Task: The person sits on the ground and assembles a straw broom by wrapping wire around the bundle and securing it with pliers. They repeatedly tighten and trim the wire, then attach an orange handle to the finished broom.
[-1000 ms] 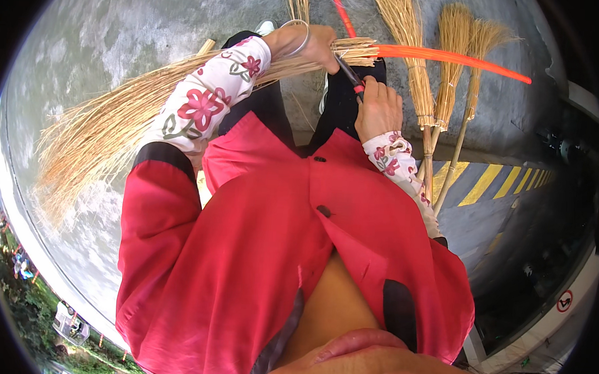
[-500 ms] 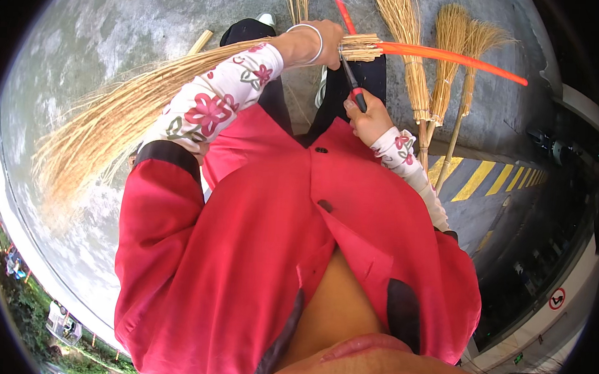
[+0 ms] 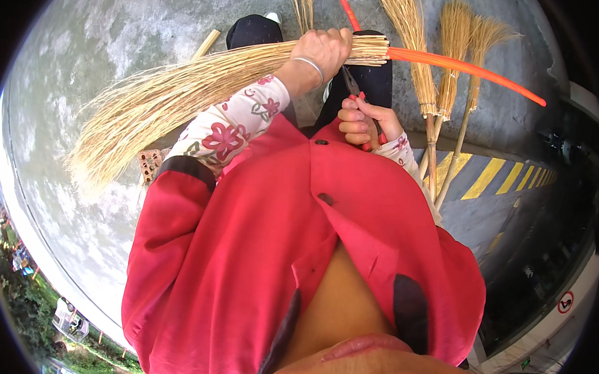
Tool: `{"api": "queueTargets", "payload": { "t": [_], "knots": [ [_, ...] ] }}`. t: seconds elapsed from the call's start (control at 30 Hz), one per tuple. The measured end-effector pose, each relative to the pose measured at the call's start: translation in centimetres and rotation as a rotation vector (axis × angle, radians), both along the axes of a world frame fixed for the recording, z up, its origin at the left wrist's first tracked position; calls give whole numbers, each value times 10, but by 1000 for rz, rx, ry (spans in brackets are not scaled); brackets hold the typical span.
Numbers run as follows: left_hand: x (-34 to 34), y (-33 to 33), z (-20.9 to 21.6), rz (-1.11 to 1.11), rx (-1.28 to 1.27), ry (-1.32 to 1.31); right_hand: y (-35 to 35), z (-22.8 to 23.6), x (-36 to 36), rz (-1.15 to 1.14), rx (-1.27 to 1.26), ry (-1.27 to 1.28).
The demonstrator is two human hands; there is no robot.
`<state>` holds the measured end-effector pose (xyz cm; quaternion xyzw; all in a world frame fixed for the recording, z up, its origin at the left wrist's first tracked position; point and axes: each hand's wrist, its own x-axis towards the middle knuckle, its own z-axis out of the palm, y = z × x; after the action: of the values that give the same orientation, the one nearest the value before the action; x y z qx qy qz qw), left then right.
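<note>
A straw broom head [image 3: 183,88] lies across my lap, its bristles fanned out to the left and its trimmed stalk ends pointing right. My left hand [image 3: 320,55] is wrapped over the bundle near those ends. From the trimmed end an orange rod [image 3: 468,64] sticks out to the right, bending slightly downward. In front of my body my right hand [image 3: 368,123] is closed round a pair of pliers [image 3: 349,82] with red and black handles. The plier jaws point up toward the bundle's underside, close to my left hand; whether they grip anything there is hidden.
On the floor to the right lie three straw brooms, a long one [image 3: 412,58], a middle one [image 3: 445,66] and a thin one [image 3: 480,58]. Ahead are another straw bundle [image 3: 303,10] and an orange rod [image 3: 348,8]. A perforated brick [image 3: 149,165] sits left; yellow floor stripes [image 3: 477,178] run right.
My left hand has rolled over into a fist on top of the bundle. The bristle tips have shifted right, uncovering the brick. My right hand has turned and curled tighter, drawing the pliers slightly toward me.
</note>
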<state>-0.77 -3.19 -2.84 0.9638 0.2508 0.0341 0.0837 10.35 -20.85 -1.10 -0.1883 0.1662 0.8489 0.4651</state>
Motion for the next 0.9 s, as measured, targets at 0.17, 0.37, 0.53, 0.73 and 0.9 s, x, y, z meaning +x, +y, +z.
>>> {"api": "queueTargets", "payload": {
  "t": [0.17,0.37,0.53,0.73,0.9],
  "knots": [
    [-7,-14,-8,-7,164,-51,-10,-14,-10,-87,127,226],
    [-7,1,20,-47,-217,-54,-17,-15,-5,-60,94,186],
    [-3,19,39,82,-597,447,-23,-24,-4,-28,71,188],
    [-11,-4,28,63,-304,318,-21,-41,1,-47,156,469],
    [-36,-20,27,-106,-99,150,-26,-44,9,18,77,642]
  ]
}}
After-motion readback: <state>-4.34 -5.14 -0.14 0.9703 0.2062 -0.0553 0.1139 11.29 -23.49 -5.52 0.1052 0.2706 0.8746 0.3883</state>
